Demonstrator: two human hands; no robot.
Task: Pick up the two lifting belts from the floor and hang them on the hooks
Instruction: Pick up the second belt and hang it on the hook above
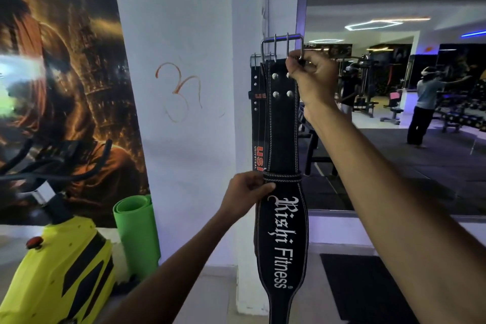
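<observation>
A black lifting belt (282, 231) with white "Rishi Fitness" lettering hangs straight down in front of the white pillar. My right hand (311, 79) grips its top end beside the steel buckle (282, 45). My left hand (246, 192) pinches the belt's left edge just under its loop. Behind it a second black belt (258, 118) with red lettering hangs against the pillar from the metal hook rail (265, 13). The held buckle is level with the rail's lower part; I cannot tell whether it touches a hook.
A yellow exercise bike (57, 265) stands at the lower left, with a rolled green mat (136, 231) leaning on the wall beside it. A large mirror (394, 87) to the right reflects gym machines and people. A dark floor mat (360, 287) lies at the lower right.
</observation>
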